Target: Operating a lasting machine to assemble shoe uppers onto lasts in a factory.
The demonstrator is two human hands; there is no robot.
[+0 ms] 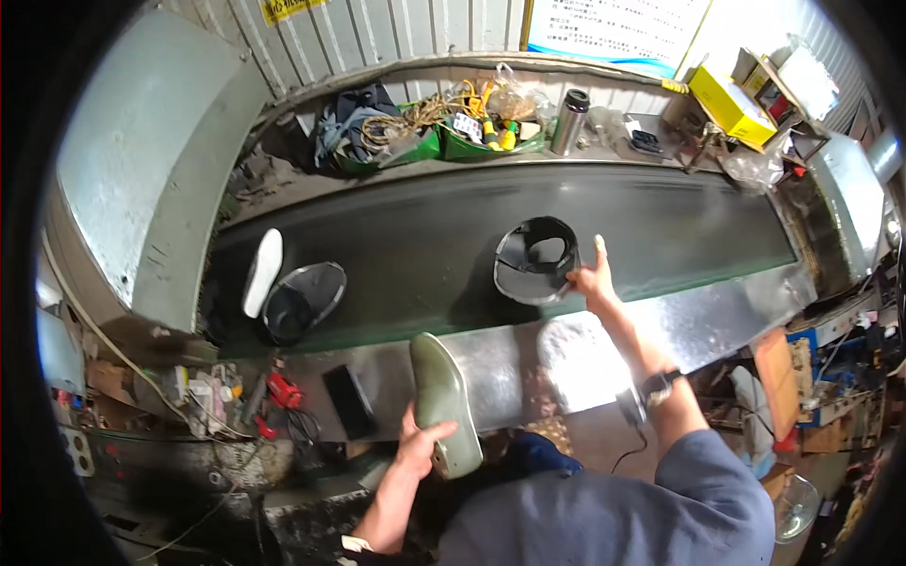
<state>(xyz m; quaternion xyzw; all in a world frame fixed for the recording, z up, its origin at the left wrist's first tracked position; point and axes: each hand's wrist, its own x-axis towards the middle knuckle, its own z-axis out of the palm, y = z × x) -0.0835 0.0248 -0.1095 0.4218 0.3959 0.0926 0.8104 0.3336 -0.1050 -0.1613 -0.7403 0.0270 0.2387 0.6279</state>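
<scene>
My left hand [415, 448] grips the heel end of an olive-green shoe last [441, 396], which is held with its toe pointing away, over the near metal ledge. At the middle of the dark belt, my right hand [593, 281] holds the right edge of a black shoe upper [533, 283]; one finger or the thumb sticks up. Its round opening faces up. To the left on the belt lies a second black shoe upper [307, 297], on its side. Close beside that one is a slim white shoe-shaped piece [263, 272], a sole or a last; I cannot tell which.
The belt [406, 236] runs between a grey metal housing [151, 179] and machinery at right. A black phone [349, 401] lies on the metal ledge [500, 363]. Behind stand green bins [401, 156] of rope and tools, a steel thermos [569, 123] and a yellow box [731, 106].
</scene>
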